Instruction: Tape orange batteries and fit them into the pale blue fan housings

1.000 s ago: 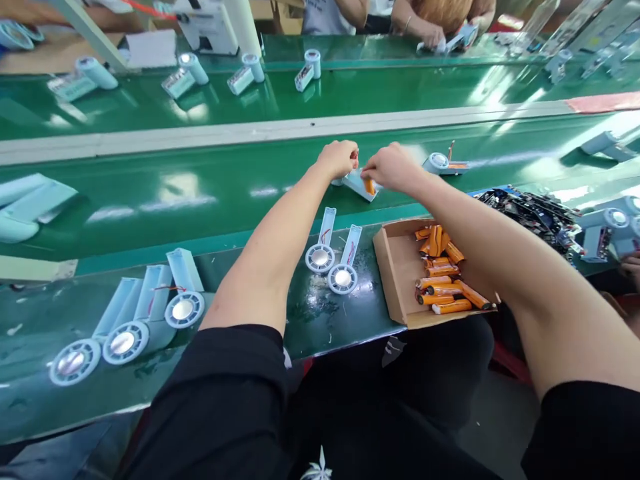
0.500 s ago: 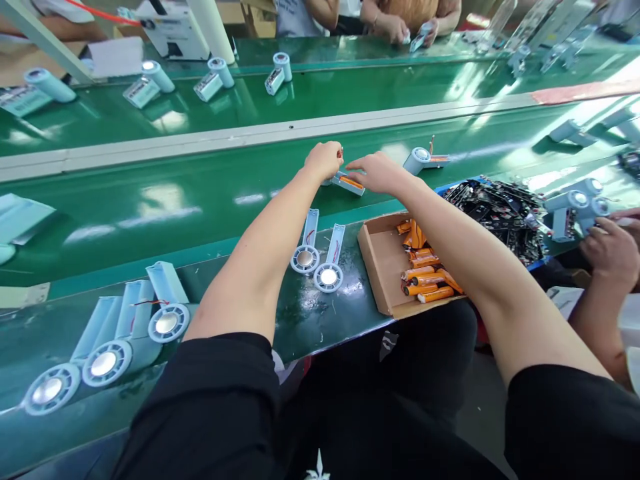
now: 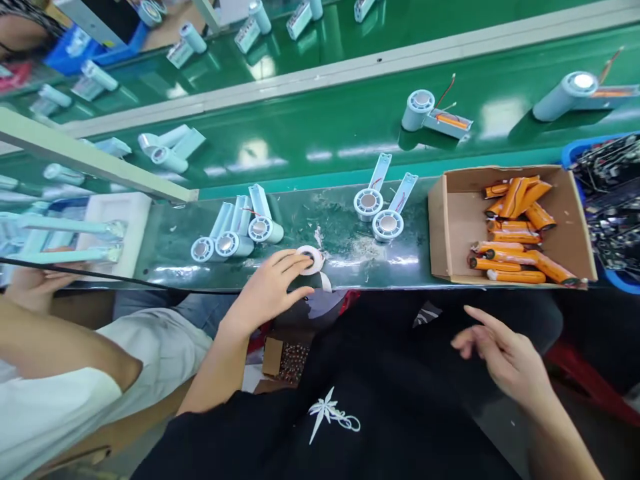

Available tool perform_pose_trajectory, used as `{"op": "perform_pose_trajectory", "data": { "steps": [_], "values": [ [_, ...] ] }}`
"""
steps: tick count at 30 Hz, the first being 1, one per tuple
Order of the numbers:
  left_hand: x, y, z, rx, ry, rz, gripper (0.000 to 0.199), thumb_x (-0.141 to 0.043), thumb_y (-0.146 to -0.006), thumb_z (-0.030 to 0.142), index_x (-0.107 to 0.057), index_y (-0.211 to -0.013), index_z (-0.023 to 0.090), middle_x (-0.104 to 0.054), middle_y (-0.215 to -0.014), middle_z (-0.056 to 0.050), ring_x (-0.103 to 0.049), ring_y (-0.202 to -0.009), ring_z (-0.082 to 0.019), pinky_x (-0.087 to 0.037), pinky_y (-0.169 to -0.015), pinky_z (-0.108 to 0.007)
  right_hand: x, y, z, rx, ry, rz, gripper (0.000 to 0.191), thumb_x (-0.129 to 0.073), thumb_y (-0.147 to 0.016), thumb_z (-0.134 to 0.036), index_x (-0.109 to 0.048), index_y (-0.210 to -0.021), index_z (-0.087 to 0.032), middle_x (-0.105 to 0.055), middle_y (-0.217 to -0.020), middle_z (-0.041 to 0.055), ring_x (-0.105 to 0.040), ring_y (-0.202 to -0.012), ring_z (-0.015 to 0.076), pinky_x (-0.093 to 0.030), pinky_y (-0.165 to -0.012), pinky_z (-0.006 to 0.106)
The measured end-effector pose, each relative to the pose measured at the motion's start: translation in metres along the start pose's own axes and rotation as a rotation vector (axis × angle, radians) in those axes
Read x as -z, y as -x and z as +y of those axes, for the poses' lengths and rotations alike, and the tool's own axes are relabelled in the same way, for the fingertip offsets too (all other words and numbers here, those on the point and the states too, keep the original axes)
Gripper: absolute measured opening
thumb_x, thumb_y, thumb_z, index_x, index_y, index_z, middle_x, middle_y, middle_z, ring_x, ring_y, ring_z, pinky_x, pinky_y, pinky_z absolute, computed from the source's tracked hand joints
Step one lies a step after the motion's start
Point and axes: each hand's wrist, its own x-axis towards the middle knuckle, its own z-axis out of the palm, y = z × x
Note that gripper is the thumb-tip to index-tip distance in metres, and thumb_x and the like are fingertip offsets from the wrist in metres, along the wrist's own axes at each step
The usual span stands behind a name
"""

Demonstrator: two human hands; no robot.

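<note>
My left hand (image 3: 267, 290) reaches over the bench's front edge, its fingertips on a white tape roll (image 3: 310, 260), fingers apart. Over my lap, my right hand (image 3: 505, 357) hangs with fingers spread and nothing in it. Two light-blue fan housings (image 3: 387, 225) with red wires lie behind and to the right of the roll. Left of it are three more blue housings (image 3: 227, 244). On the green belt (image 3: 310, 137) stands a blue unit (image 3: 419, 110) with an orange battery (image 3: 451, 121) in its open handle.
A cardboard box (image 3: 438, 230) of orange batteries stands at the right, beside a blue bin (image 3: 623, 280) of dark circuit parts. At the left, a co-worker's arm (image 3: 65, 333) is near a white tray (image 3: 135, 220). A slanted metal bar (image 3: 100, 163) crosses the left side.
The view has swung left. Both hands have left the unit on the belt; my left hand has come to the tape roll, my right hand back over my lap.
</note>
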Motion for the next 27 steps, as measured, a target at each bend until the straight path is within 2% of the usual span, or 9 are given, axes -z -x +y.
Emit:
{"op": "perform_pose_trajectory", "data": {
  "steps": [2, 5, 8, 10, 13, 17, 19, 23, 27],
  "values": [
    [-0.020, 0.009, -0.012, 0.023, -0.095, 0.050, 0.031, -0.059, -0.099, 0.031, -0.072, -0.127, 0.028, -0.072, -0.131, -0.007, -0.059, -0.132, -0.034, -0.054, -0.113, -0.055, -0.024, -0.011, -0.005, 0.021, -0.112, -0.050, 0.036, -0.048, -0.108, -0.043, -0.053, -0.144, -0.049, -0.080, -0.097, 0.0016, -0.074, -0.067, 0.0236, -0.063, -0.064, 0.045],
    [-0.030, -0.003, 0.006, -0.084, -0.140, 0.157, 0.026, -0.056, -0.098, 0.016, -0.074, -0.116, 0.021, -0.075, -0.118, -0.011, -0.055, -0.138, -0.034, -0.056, -0.110, -0.055, -0.058, -0.041, -0.039, 0.038, -0.251, -0.193, 0.052, -0.061, -0.104, -0.045, -0.045, -0.153, -0.038, -0.078, -0.109, 0.0046, -0.073, -0.073, 0.0206, -0.062, -0.067, 0.038],
    [-0.023, -0.017, 0.035, -0.272, -0.105, 0.231, 0.022, -0.062, -0.097, 0.017, -0.071, -0.116, 0.022, -0.075, -0.117, -0.011, -0.050, -0.145, -0.035, -0.057, -0.110, -0.055, -0.088, -0.064, -0.077, 0.043, -0.372, -0.431, 0.054, -0.071, -0.097, -0.049, -0.056, -0.144, -0.027, -0.076, -0.087, 0.0007, -0.066, -0.060, 0.0164, -0.054, -0.058, 0.029],
    [-0.016, -0.022, 0.041, -0.369, -0.085, 0.246, 0.023, -0.065, -0.097, 0.021, -0.069, -0.120, 0.022, -0.075, -0.118, -0.011, -0.059, -0.135, -0.034, -0.060, -0.106, -0.052, -0.101, -0.068, -0.090, 0.107, -0.397, -0.536, 0.033, -0.066, -0.100, -0.053, -0.074, -0.107, -0.021, -0.068, -0.066, -0.0016, -0.059, -0.051, 0.0137, -0.046, -0.053, 0.025],
    [-0.014, -0.026, 0.025, -0.398, -0.111, 0.284, 0.032, -0.065, -0.096, 0.018, -0.065, -0.128, 0.022, -0.076, -0.118, -0.012, -0.068, -0.119, -0.032, -0.062, -0.099, -0.049, -0.106, -0.058, -0.088, 0.292, -0.293, -0.616, 0.054, -0.057, -0.105, -0.054, -0.065, -0.065, -0.019, -0.061, -0.055, -0.0004, -0.053, -0.049, 0.0116, -0.038, -0.052, 0.025],
    [-0.026, -0.029, -0.006, -0.421, -0.136, 0.358, 0.043, -0.063, -0.090, 0.010, -0.065, -0.130, 0.026, -0.077, -0.117, -0.010, -0.070, -0.117, -0.035, -0.063, -0.098, -0.053, -0.075, -0.050, -0.076, 0.409, 0.106, -0.672, 0.042, -0.060, -0.103, -0.057, -0.078, -0.087, -0.022, -0.071, -0.067, 0.0002, -0.062, -0.058, 0.0146, -0.039, -0.057, 0.026],
    [-0.033, -0.032, -0.010, -0.420, -0.103, 0.428, 0.046, -0.063, -0.088, 0.008, -0.064, -0.130, 0.027, -0.076, -0.116, -0.011, -0.070, -0.117, -0.036, -0.064, -0.097, -0.055, -0.038, -0.064, -0.076, 0.366, 0.256, -0.498, 0.036, -0.061, -0.102, -0.057, -0.079, -0.104, -0.025, -0.078, -0.083, 0.0027, -0.071, -0.072, 0.0187, -0.048, -0.066, 0.027],
    [-0.041, -0.039, -0.002, -0.423, -0.039, 0.539, 0.047, -0.064, -0.085, 0.005, -0.063, -0.127, 0.026, -0.075, -0.113, -0.012, -0.070, -0.116, -0.037, -0.065, -0.094, -0.057, 0.048, -0.128, -0.082, 0.201, 0.672, 0.222, 0.029, -0.053, -0.106, -0.038, -0.075, -0.117, -0.022, -0.077, -0.113, 0.0126, -0.071, -0.102, 0.0305, -0.053, -0.091, 0.042],
    [-0.048, -0.047, 0.006, -0.444, 0.000, 0.545, 0.047, -0.064, -0.084, 0.003, -0.064, -0.126, 0.025, -0.075, -0.112, -0.010, -0.070, -0.116, -0.036, -0.065, -0.094, -0.057, 0.084, -0.185, -0.074, 0.001, 1.092, 0.446, 0.037, -0.063, -0.100, -0.045, -0.071, -0.117, -0.014, -0.070, -0.117, 0.0220, -0.064, -0.111, 0.0407, -0.052, -0.093, 0.053]
  ]
}}
